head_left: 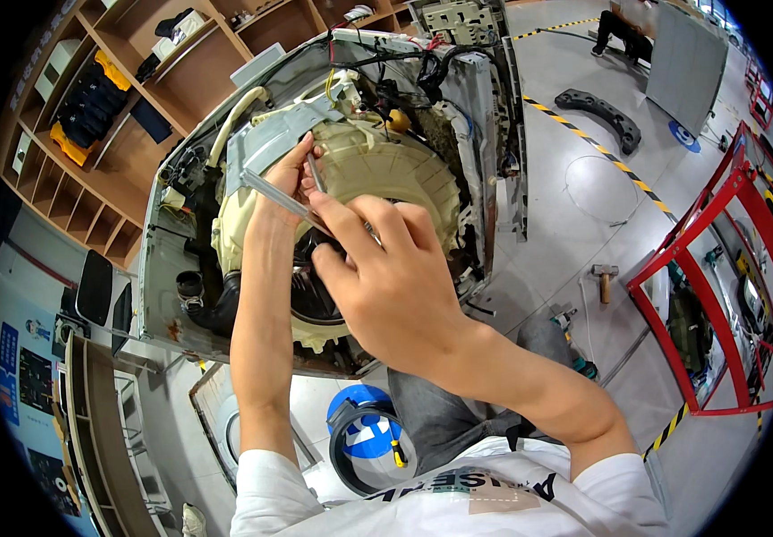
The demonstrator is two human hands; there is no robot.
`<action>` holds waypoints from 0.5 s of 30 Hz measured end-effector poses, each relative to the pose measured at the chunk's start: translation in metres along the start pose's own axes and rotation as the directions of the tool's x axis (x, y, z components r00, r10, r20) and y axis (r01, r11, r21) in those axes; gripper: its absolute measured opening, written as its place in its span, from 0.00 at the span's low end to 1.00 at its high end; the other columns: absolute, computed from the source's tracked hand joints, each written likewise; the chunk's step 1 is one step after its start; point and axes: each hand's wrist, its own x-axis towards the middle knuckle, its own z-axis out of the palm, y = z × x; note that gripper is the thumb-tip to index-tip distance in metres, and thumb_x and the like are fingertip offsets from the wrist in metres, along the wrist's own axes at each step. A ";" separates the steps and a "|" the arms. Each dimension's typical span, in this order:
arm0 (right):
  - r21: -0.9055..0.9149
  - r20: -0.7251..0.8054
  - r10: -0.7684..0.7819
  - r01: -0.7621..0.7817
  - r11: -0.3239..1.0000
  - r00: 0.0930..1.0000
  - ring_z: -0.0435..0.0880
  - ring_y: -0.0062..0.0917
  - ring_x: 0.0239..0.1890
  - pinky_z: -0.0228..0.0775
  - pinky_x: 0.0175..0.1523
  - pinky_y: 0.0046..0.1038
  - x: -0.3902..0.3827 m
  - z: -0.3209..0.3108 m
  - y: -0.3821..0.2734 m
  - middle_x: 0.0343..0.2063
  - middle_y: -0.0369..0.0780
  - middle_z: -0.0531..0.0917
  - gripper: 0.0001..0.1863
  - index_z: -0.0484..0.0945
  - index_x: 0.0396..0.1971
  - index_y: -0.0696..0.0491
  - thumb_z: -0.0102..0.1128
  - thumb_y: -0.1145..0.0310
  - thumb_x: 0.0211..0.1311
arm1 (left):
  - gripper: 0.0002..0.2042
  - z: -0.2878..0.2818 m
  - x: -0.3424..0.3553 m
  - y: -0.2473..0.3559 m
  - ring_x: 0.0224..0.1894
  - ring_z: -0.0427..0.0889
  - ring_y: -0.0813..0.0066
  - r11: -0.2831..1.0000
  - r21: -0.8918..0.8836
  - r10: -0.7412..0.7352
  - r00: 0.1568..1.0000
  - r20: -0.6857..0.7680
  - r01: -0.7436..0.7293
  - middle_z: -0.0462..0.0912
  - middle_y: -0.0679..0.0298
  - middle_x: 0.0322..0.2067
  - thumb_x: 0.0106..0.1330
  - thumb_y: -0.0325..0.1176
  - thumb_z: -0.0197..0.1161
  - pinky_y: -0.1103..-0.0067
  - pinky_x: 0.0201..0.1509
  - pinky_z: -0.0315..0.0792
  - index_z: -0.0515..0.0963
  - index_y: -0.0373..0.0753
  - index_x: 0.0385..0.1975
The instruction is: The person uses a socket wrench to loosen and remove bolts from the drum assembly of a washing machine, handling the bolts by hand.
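Observation:
In front of me stands an opened washing machine with a cream plastic tub (386,170) inside its metal cabinet (167,268). My left hand (291,177) reaches over the tub, its fingers closed around a thin metal rod (316,170) beside a grey plate (272,139). A grey metal bar (270,191) slants across my left wrist toward the fingertips of my right hand (395,268). Those fingers are bent and pinched on the bar's near end, which they partly cover. Below the hands is a dark round part (315,295), mostly hidden by them.
Loose wires (386,58) run along the cabinet's far edge. A black hose (216,309) bends at its left. On the floor lie a black ring (341,456), a screwdriver (399,454), a hammer (605,279) and a curved black block (599,116). A red-framed rack (695,277) stands right.

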 end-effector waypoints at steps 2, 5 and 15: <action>0.151 0.077 0.121 -0.131 0.980 0.990 0.76 0.26 0.32 0.65 0.38 0.25 -0.005 -0.010 -0.007 0.33 0.42 0.80 0.11 0.78 0.32 0.56 0.57 0.67 0.49 | 0.14 0.000 -0.002 -0.001 0.08 0.53 0.90 1.000 -0.005 0.008 1.000 -0.002 -0.008 0.59 0.78 0.08 0.65 0.42 0.54 0.91 0.09 0.48 0.70 0.39 0.23; 0.523 0.539 0.430 -0.688 0.503 0.724 0.78 0.24 0.23 0.68 0.28 0.22 -0.010 -0.017 -0.018 0.29 0.44 0.80 0.18 0.77 0.32 0.59 0.56 0.56 0.56 | 0.14 -0.004 -0.001 -0.002 0.08 0.53 0.89 0.999 -0.038 0.012 1.000 0.019 -0.012 0.59 0.78 0.08 0.65 0.42 0.54 0.90 0.09 0.48 0.69 0.40 0.22; 0.625 0.781 0.493 -0.490 -0.608 0.384 0.78 0.21 0.17 0.70 0.22 0.19 0.006 0.011 -0.011 0.23 0.43 0.80 0.28 0.68 0.45 0.60 0.51 0.47 0.60 | 0.14 0.018 -0.002 -0.005 0.11 0.60 0.86 0.993 -0.108 0.039 0.999 0.023 -0.037 0.64 0.71 0.11 0.67 0.39 0.50 0.91 0.12 0.55 0.69 0.37 0.23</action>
